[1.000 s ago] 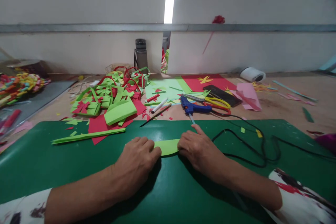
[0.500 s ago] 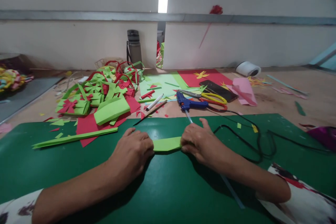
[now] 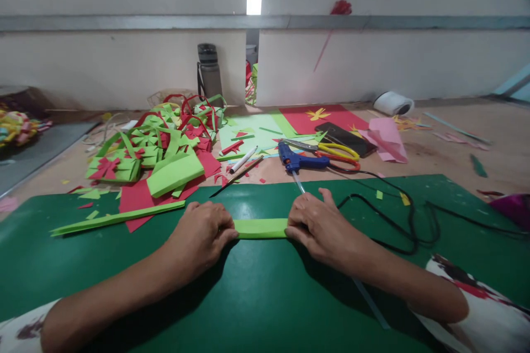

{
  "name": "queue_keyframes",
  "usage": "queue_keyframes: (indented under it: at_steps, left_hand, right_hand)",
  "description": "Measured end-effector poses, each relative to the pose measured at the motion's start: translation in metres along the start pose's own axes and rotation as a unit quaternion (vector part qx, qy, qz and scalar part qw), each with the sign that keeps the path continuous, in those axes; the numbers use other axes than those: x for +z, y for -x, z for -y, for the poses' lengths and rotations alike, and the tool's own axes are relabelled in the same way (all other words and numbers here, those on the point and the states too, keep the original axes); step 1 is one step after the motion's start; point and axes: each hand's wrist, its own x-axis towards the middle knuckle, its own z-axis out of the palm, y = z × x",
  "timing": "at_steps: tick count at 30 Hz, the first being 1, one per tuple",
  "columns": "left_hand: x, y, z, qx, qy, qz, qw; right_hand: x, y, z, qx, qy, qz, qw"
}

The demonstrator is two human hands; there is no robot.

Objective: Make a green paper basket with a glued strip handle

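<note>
A folded light-green paper strip [image 3: 261, 228] stretches between my two hands, just above or on the green mat [image 3: 256, 303]. My left hand [image 3: 207, 231] pinches its left end, thumb along the near edge. The right end is pinched by my right hand [image 3: 318, 226], whose fingers are partly hidden. Beyond my right hand lies a blue glue gun [image 3: 304, 160], its clear glue stick [image 3: 298, 182] pointing back toward my knuckles. Left of my left hand, a long folded green paper strip [image 3: 118, 219] rests on the mat and a red paper sheet.
Green and red paper bags [image 3: 120, 165] are heaped at the back left. Near the middle lie a white marker [image 3: 243, 159], yellow-handled scissors [image 3: 337, 150] and a dark phone [image 3: 348, 139]. A black cord [image 3: 414, 220] loops at right. A bottle [image 3: 210, 74] stands by the wall.
My left hand has shifted slightly left and its thumb now shows along the strip's near edge. The strip between the hands looks straighter and more of it is visible.
</note>
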Motion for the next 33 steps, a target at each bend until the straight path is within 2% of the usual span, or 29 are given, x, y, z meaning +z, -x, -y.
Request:
queue_keyframes:
  at_steps: [12,26,33]
  left_hand:
    - [-0.0004,-0.0071,-0.0003,0.011,-0.083,0.013,0.996]
    - [0.0031,-0.0065,-0.0009,0.020,-0.107,-0.011,0.994]
    - [0.0048,-0.0072,-0.0016,0.026,-0.136,-0.011,0.990]
  right_hand:
    - [-0.0006,-0.0051,0.0030,0.008,0.043,-0.002,0.999]
    - [-0.0013,-0.0088,0.0089,-0.011,0.136,0.038,0.990]
    - [0.0020,-0.0082,0.0076,-0.013,0.134,0.019,0.991]
